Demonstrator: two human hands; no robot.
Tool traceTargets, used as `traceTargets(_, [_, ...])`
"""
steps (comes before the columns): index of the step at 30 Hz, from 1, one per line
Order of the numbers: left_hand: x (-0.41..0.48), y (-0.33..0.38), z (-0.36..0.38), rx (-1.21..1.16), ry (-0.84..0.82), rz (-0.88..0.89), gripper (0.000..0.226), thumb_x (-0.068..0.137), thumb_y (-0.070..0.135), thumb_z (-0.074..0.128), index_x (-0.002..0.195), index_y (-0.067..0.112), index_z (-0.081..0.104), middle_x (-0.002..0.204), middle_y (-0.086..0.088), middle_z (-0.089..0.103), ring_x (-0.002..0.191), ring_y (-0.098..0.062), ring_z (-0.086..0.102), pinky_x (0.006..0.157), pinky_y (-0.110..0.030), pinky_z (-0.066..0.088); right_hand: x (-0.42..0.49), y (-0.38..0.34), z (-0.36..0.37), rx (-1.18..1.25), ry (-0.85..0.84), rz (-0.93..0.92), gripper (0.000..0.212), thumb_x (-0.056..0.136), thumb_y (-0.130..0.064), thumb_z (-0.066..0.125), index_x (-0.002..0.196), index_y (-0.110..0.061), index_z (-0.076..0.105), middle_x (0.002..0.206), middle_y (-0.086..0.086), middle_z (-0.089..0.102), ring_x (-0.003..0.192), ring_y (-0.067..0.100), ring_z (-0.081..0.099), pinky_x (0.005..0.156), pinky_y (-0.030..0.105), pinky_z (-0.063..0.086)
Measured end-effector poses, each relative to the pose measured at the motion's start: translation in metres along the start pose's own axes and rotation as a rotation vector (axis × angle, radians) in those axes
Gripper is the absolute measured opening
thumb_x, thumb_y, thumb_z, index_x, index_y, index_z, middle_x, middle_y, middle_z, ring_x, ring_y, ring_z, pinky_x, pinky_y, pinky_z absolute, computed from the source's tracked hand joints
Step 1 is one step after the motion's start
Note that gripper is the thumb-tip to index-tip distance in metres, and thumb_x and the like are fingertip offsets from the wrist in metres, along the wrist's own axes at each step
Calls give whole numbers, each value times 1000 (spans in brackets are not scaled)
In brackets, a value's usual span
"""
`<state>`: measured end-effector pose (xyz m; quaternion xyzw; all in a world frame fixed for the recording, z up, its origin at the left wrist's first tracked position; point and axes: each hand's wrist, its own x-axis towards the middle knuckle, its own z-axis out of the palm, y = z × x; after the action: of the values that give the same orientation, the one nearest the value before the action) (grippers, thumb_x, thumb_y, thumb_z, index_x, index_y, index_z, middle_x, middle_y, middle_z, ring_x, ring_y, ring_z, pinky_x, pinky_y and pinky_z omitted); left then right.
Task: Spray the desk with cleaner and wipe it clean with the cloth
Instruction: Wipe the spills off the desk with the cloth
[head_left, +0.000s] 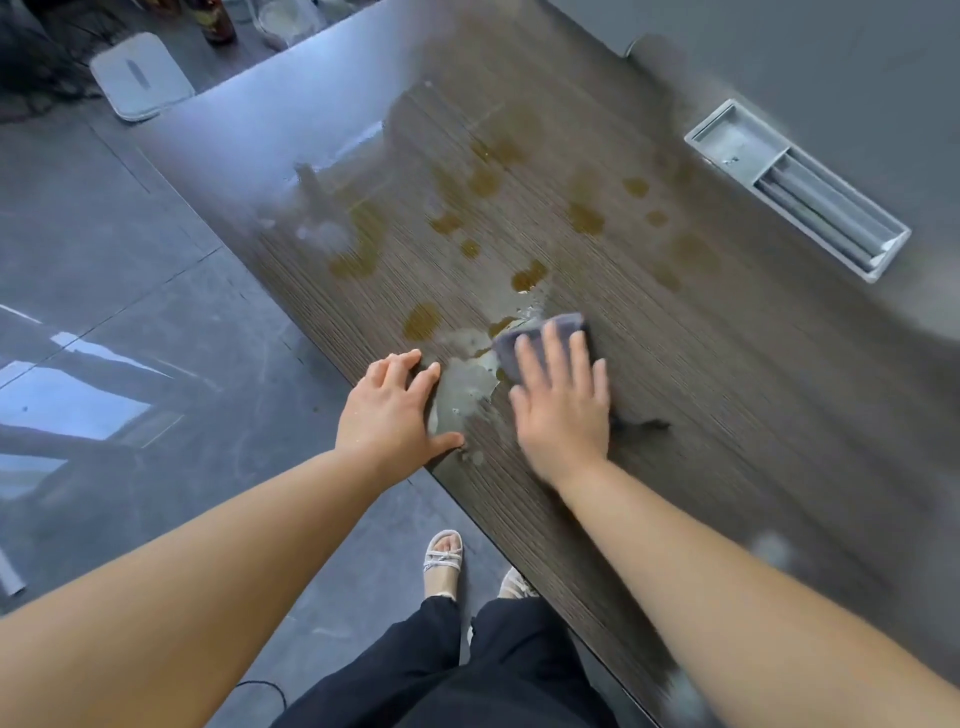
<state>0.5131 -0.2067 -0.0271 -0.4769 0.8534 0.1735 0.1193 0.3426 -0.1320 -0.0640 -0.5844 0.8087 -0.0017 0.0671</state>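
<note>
A dark wood-grain desk (701, 415) runs diagonally through the head view. Several brown stains (587, 218) dot its middle, and a pale wet patch (462, 389) lies near its front edge. My right hand (563, 400) presses flat, fingers straight, on a grey-purple cloth (540, 332) at the edge of the wet patch. My left hand (395, 410) rests on the desk's front edge with fingers spread, just left of the wet patch. No spray bottle shows.
A grey recessed cable tray (800, 192) sits in the desk at the right. Beyond the desk's far end, a white flat object (140, 75) and a dark bottle (215, 21) stand on the tiled floor (130, 312). My feet (444, 564) stand by the desk edge.
</note>
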Motion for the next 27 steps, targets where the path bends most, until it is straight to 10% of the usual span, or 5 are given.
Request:
traceTargets(4, [0, -1, 0, 2, 7, 9, 89, 79, 69, 50, 149, 25, 18, 154, 0, 14, 140, -23, 13, 115, -33, 16, -8, 16, 1, -52, -100, -364, 54, 93, -41, 29, 144, -25, 38, 153, 7, 32, 138, 34, 33, 108, 56, 32])
traceTargets(11, [0, -1, 0, -2, 7, 10, 89, 79, 69, 50, 149, 24, 18, 154, -1, 14, 140, -24, 13, 115, -32, 13, 41, -8, -5, -24, -53, 87, 55, 101, -43, 21, 152, -27, 8, 160, 4, -1, 146, 30, 1, 116, 51, 6])
traceTargets(16, [0, 0, -1, 7, 21, 22, 89, 79, 68, 50, 149, 23, 18, 154, -2, 14, 139, -24, 13, 115, -31, 12, 10, -1, 3, -49, -75, -398, 54, 93, -41, 29, 143, -25, 40, 152, 6, 33, 138, 34, 33, 108, 54, 28])
traceTargets(23, [-1, 0, -1, -41, 9, 5, 89, 79, 67, 53, 149, 23, 18, 154, -1, 14, 140, -24, 12, 115, -32, 13, 38, -2, 1, -13, 11, 59, 54, 100, -40, 27, 151, -26, 19, 160, 4, 9, 145, 31, 11, 115, 51, 12])
traceTargets(27, [0, 4, -2, -136, -2, -19, 87, 77, 56, 64, 146, 21, 25, 152, -2, 17, 139, -24, 13, 113, -33, 20, -27, 4, 12, -5, -12, -373, 54, 91, -40, 35, 143, -26, 38, 153, 6, 33, 138, 34, 32, 109, 53, 26])
